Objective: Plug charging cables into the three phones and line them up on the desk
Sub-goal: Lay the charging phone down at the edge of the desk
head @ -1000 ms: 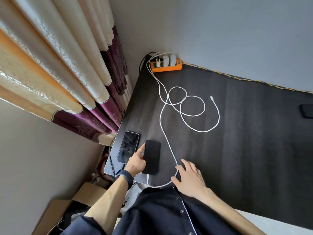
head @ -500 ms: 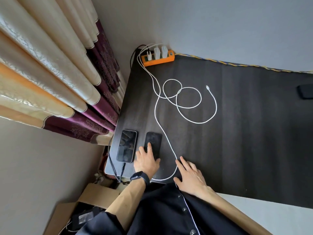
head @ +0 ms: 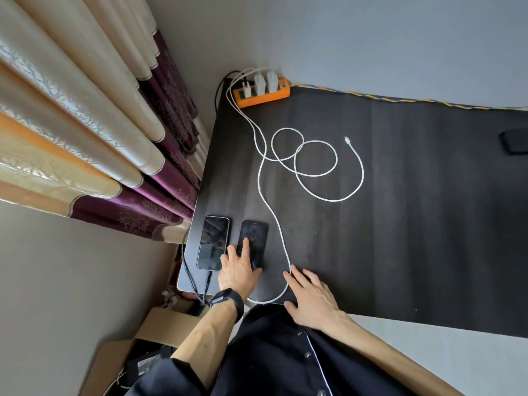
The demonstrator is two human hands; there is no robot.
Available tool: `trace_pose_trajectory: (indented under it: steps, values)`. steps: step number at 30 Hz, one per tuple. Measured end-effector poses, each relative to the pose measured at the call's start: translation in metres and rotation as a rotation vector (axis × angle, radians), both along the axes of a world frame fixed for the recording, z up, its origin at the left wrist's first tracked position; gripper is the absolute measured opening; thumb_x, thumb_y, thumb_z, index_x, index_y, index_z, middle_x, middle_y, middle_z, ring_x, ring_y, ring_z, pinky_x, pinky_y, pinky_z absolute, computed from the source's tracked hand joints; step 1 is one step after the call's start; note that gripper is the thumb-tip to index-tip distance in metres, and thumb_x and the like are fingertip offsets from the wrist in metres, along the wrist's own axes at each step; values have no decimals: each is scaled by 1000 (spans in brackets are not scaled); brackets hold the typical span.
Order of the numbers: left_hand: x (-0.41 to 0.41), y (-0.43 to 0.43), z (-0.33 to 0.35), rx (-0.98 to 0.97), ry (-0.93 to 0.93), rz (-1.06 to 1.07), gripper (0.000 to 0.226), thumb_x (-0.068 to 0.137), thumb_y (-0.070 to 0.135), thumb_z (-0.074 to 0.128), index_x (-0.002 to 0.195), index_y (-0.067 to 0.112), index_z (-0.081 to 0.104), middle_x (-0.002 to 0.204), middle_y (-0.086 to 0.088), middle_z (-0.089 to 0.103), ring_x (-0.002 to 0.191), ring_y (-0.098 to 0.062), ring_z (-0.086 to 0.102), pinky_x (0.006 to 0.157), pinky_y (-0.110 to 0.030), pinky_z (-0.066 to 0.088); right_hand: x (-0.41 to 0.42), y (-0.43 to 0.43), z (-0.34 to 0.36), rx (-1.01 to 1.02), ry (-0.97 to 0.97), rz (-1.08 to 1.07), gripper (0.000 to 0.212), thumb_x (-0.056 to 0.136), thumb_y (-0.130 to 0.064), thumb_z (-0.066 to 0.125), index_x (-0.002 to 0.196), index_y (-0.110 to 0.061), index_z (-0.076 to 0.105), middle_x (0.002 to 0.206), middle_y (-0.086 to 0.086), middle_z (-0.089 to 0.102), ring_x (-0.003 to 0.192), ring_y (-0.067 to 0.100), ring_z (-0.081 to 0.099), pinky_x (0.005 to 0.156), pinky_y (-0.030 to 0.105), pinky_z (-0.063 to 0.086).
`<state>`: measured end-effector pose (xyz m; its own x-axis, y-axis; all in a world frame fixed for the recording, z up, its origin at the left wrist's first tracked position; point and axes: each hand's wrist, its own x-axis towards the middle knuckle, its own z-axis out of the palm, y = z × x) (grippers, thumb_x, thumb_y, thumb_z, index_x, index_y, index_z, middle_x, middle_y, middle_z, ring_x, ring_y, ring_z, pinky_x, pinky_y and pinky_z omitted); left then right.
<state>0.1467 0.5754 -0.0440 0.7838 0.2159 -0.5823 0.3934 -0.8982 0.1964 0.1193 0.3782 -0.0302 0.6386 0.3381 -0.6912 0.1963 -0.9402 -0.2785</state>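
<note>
Two phones lie side by side at the near left corner of the dark desk point(head: 400, 224). The left phone point(head: 213, 241) has a black cable point(head: 197, 290) in its near end. The right phone point(head: 255, 235) is black; my left hand point(head: 238, 270) lies flat on its lower half with straight fingers. A white cable point(head: 271, 212) runs from the orange power strip point(head: 261, 94) past this phone and curves back under my left hand. My right hand point(head: 311, 298) rests flat on the desk beside that cable. A second white cable point(head: 317, 167) lies coiled with its plug point(head: 347, 139) free. A third dark phone point(head: 514, 141) sits at the far right.
Curtains point(head: 85, 124) hang left of the desk, and a grey wall stands behind it. A cardboard box point(head: 160, 330) sits on the floor below the near left corner. A braided yellow-blue cord point(head: 400, 100) runs along the desk's back edge.
My left hand turned the black phone from a slant to lie straight next to the left phone, and now presses flat on it. My right hand stayed on the desk by the white cable.
</note>
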Motion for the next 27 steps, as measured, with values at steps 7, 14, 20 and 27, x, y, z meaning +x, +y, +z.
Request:
trace_pose_trajectory:
  steps: [7,14,20,27]
  values:
    - [-1,-6,0,19,6,11,89,86,49,64,156,31,14,143,-6,28,128,-30,37,96,-44,49,-7,-17,2,68,17,-17,77,91,-47,47,159,-28,16,168,-10,12,154,15,12,121,39,26]
    - [-6,-9,-3,48,35,22,92,87,54,60,157,31,5,145,-8,27,128,-31,38,95,-43,50,-8,-47,10,112,71,-183,74,94,-45,47,159,-30,15,165,-8,26,150,18,27,119,35,31]
    - [21,-48,11,157,2,61,73,82,47,58,146,19,36,143,-11,34,130,-34,37,101,-44,41,18,-126,15,89,31,-347,68,97,-43,47,158,-27,22,163,-8,32,147,18,31,118,32,30]
    - [76,-183,23,45,32,-129,50,88,35,50,136,24,49,143,-6,38,134,-29,35,106,-43,38,43,-251,2,51,-39,-531,62,97,-42,47,155,-23,33,160,-2,36,144,24,36,118,35,31]
